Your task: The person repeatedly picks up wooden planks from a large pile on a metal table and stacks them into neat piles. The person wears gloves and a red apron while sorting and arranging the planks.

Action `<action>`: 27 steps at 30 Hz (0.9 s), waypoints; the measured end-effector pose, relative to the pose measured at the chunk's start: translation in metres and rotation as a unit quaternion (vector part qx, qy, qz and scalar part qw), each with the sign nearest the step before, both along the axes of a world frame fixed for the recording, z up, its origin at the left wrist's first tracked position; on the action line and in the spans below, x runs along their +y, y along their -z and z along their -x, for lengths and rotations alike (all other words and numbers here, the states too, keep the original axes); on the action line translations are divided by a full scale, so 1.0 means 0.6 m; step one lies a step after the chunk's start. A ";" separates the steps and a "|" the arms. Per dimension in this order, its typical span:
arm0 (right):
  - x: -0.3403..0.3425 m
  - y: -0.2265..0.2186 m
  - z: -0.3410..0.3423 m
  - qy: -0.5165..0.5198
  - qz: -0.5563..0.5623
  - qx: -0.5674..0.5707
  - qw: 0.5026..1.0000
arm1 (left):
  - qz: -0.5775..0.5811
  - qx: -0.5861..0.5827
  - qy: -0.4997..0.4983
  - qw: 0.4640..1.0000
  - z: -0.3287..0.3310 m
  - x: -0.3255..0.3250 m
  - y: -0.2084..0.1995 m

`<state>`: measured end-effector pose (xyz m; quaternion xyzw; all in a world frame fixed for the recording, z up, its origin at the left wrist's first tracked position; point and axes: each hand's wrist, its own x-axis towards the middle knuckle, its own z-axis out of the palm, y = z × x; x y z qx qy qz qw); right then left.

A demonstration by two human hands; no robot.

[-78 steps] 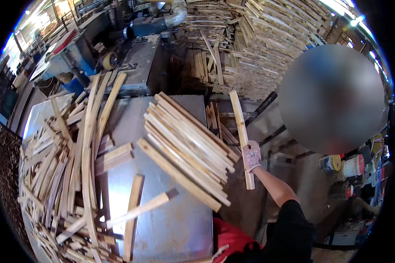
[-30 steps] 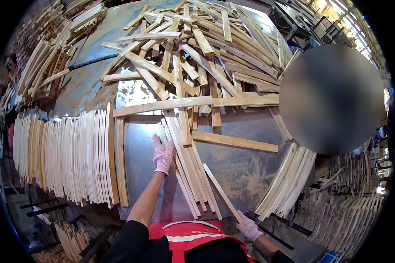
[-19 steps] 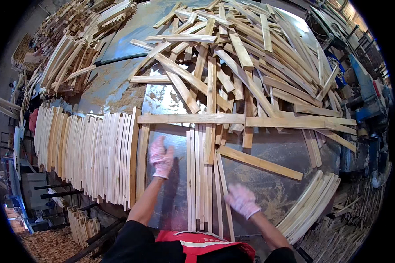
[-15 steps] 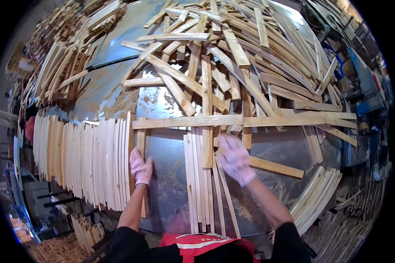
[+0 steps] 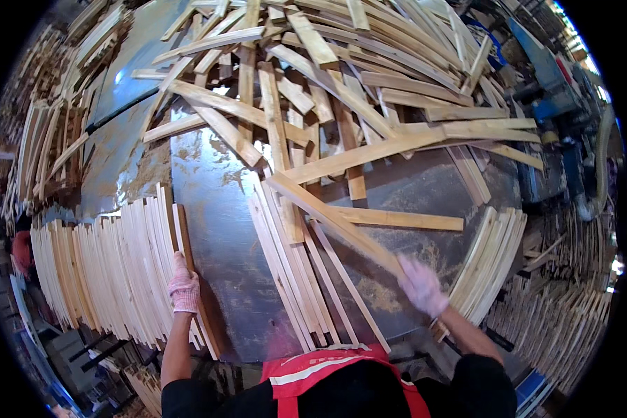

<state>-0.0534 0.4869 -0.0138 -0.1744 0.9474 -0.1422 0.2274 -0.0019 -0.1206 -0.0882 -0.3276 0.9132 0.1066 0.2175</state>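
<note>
My left hand (image 5: 183, 289), in a pale knit glove, grips a wooden strip (image 5: 200, 317) at the right end of a row of upright-laid strips (image 5: 111, 268). Its fingers press along that strip's side. On the right, my gloved right hand (image 5: 423, 285) is closed round the near end of another wooden strip (image 5: 341, 214), which slants away to the far left and lies across other pieces. Motion blurs this hand slightly. Between my hands, several narrow strips (image 5: 280, 261) lie lengthwise on the dark metal table (image 5: 223, 251).
A large tangled heap of wooden strips (image 5: 313, 49) covers the far side of the table. A small stack of strips (image 5: 484, 265) lies at the right edge. Sawdust (image 5: 143, 164) is scattered at the left. Blue machinery (image 5: 550, 70) stands at the far right.
My right hand has moved right and nearer, now holding a strip whose near end swings toward me. My left hand has pressed its strip closer to the row. The whole view has shifted.
</note>
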 end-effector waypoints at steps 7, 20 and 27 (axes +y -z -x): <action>0.050 0.121 -0.360 0.091 0.099 -0.090 0.987 | 0.128 0.196 0.099 0.967 0.088 0.018 -0.054; -0.067 0.137 0.249 -0.110 -0.040 0.190 0.975 | -0.121 0.262 0.153 0.945 0.383 0.338 -0.043; -0.085 0.092 0.202 -0.098 -0.037 -0.063 0.993 | -0.536 0.302 -0.080 0.784 0.197 0.141 -0.169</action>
